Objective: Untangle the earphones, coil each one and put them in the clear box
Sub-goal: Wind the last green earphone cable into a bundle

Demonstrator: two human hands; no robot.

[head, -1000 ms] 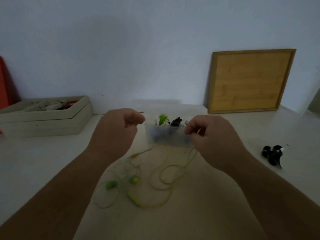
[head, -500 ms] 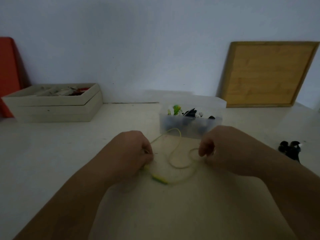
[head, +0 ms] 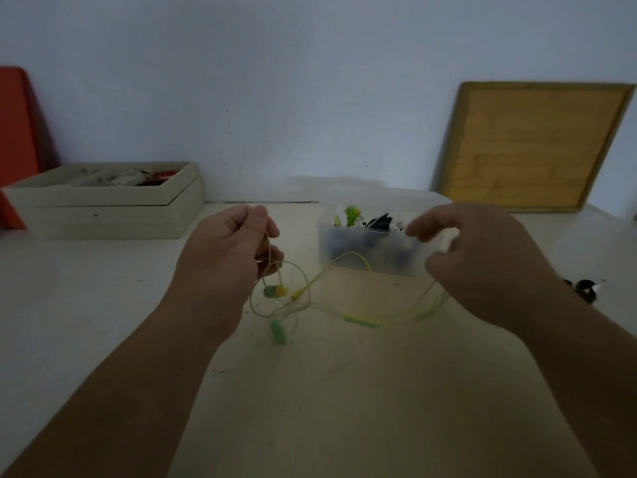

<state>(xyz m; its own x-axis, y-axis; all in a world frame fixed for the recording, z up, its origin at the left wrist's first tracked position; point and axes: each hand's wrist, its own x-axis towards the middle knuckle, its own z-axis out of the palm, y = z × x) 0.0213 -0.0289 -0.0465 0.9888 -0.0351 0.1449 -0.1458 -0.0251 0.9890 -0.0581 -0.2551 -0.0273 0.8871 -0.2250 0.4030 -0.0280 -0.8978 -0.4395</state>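
A yellow-green earphone cable (head: 344,307) hangs in loops between my two hands above the table. My left hand (head: 227,257) pinches the cable near its two green earbuds (head: 275,292), which dangle below it. My right hand (head: 482,260) is raised on the right with fingers curled; the cable runs under it, and the hold itself is hidden. An inline remote (head: 360,320) lies on the low span. The clear box (head: 344,250) stands behind, holding several coiled earphones in green, black and white.
A beige tray (head: 103,208) with small items sits at the back left, an orange board (head: 17,146) behind it. A wooden framed board (head: 531,146) leans on the wall at right. A black earphone bundle (head: 586,288) lies on the table at far right.
Both hands have risen off the table and moved apart, stretching the cable out. The earbuds now dangle below my left hand. The camera has tilted.
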